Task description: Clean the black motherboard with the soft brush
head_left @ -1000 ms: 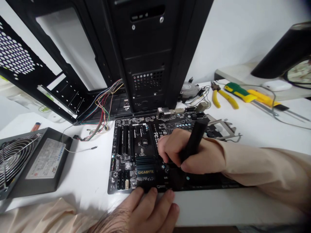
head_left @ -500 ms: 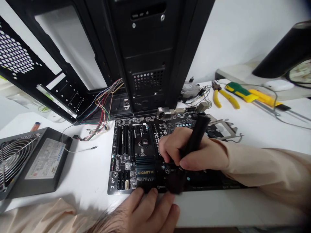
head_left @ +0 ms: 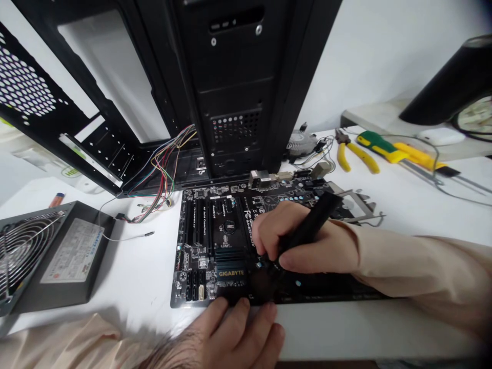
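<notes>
Tilting over further, the black tool (head_left: pixel 317 220) in the right hand (head_left: pixel 307 246) now leans its top away to the right, and its blurred lower end has shifted left and inward from the near edge of the motherboard (head_left: pixel 226 238). That seems to bring the work closer to the GIGABYTE heatsink (head_left: pixel 230 264), left of the right hand. From the head view, the right hand is clenched around the tool's handle above the board. Fingertips of the left hand (head_left: pixel 230 333) stay on the board's near edge; with its thumb hidden, I cannot tell whether it pinches the edge or only steadies it. Both hands work at the motherboard, flat on the desk (head_left: pixel 138 271). Beyond them stands the computer case (head_left: pixel 234 66); left of the left hand sits the power supply (head_left: pixel 98 256), and pliers (head_left: pixel 363 154) lie past the right hand.
</notes>
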Motion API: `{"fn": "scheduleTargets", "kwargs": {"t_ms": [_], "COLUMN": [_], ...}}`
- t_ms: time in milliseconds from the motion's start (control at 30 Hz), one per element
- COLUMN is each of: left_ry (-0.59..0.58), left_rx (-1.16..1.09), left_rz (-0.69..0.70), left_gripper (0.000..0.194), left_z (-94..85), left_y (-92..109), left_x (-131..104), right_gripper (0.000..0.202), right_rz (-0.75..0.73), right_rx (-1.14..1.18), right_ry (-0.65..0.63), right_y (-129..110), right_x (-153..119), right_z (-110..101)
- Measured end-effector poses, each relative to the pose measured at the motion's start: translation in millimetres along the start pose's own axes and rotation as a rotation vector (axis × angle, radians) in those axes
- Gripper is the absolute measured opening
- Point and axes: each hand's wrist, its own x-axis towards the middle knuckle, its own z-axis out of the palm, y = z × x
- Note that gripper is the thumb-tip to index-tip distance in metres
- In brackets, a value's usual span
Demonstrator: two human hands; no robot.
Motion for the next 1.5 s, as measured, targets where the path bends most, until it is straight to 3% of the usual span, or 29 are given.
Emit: {"fn": "scheduleTargets", "kwargs": {"t_ms": [167,400,533,733,1067,1300,1500], "left_ry": [-0.003,0.007,0.001,0.001,0.006,-0.018,0.017], "left_rx": [0.014,0.004,0.008,0.013,0.012,0.016,0.006], "left_rz": [0.017,0.011,0.004,0.006,0.004,0.000,0.002], "left_gripper": [0.026,0.024,0.024,0.026,0.024,0.025,0.024], "left_z": [-1.3,-1.5,-0.4,-0.5,0.0,0.4,0.5], "left_y": [-2.0,-2.1,-0.1,-0.2,0.0,0.8,-0.7], "left_x": [0.4,1.2,-1.1,-1.1,-1.2,-1.3,0.7], "right_gripper": [0.019,0.022,0.016,0.021,0.017,0.019,0.017], "right_rz": [-0.036,-0.003,0.009,0.004,0.003,0.012,-0.052], "right_rx": [-0.102,0.031,-0.009,0.023,-0.048,0.088,-0.062], "right_ry": [-0.036,-0.046,-0.031,-0.073,-0.035,0.016,0.001], "right_y": [-0.3,0.7,-1.3,-2.4,-3.6,0.4,-2.1], "right_x": [0.1,0.8,1.3,0.2,0.7,0.6,-0.8], "right_z": [4.3,-2.5,-0.4,1.1,1.1,-0.3,5.6]}}
